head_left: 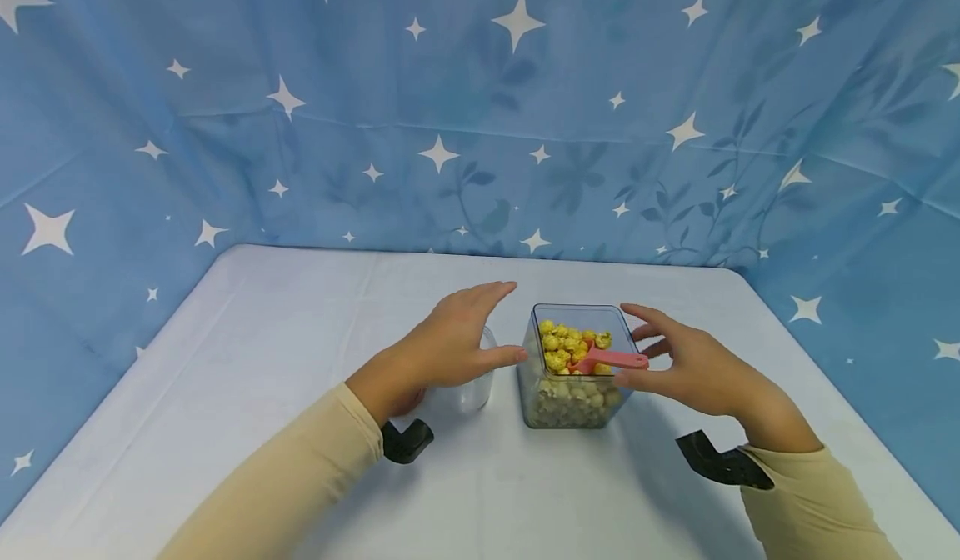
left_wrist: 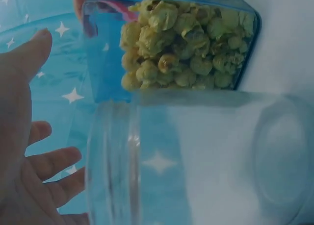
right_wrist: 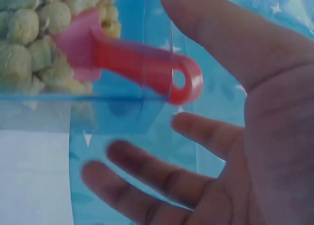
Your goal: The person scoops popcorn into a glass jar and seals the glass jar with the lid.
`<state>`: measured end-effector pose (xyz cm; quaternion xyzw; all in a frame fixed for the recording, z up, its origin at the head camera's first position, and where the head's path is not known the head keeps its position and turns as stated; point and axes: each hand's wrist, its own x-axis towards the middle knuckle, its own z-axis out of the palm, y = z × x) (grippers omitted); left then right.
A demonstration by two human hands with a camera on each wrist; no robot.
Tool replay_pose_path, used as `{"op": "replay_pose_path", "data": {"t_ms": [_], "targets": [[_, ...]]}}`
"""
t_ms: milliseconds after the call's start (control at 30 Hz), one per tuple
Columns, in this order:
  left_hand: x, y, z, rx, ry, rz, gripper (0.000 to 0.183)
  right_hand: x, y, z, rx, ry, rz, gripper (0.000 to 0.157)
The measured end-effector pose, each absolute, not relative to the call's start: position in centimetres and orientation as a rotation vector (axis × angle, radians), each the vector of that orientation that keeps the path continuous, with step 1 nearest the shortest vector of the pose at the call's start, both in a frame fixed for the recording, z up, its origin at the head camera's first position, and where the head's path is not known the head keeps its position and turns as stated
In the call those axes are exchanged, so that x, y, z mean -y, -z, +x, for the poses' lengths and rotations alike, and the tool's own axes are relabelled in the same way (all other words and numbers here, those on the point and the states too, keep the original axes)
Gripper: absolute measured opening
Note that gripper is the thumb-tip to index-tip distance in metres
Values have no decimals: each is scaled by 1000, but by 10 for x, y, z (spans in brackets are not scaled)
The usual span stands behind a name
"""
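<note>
A clear square container (head_left: 570, 402) of yellow popcorn (head_left: 561, 347) stands on the table. A pink scoop (head_left: 615, 359) lies in the popcorn, its ringed handle reaching past the right rim. My right hand (head_left: 693, 372) is spread at that rim, thumb and fingers apart around the handle; whether it touches the container I cannot tell. To the left is a clear round jar (left_wrist: 221, 161), upright and partly hidden in the head view behind my left hand (head_left: 450, 339). That hand hovers by the jar's mouth with fingers extended and nothing in its grasp.
A white cloth covers the table (head_left: 300, 327), whose rounded far corners show. Behind it hangs a blue curtain (head_left: 360, 118) with white stars. A black strap sits on each wrist.
</note>
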<state>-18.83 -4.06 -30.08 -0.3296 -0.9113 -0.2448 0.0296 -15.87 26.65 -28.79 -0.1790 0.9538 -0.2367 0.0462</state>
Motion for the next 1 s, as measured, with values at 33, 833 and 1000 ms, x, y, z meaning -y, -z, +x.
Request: {"op": "replay_pose_path", "data": {"t_ms": [33,833,1000], "targets": [[38,301,-188,2820,745,-1017,84,-268,288,-158,-2902,740,-540,80],[1,306,-185,2996,553,-991,72,-268,290,-157,-3080,823,-515,39],[1,307,-184,3004,527,-996,74,-266,293,-158,-3095,956,-506,38]]}}
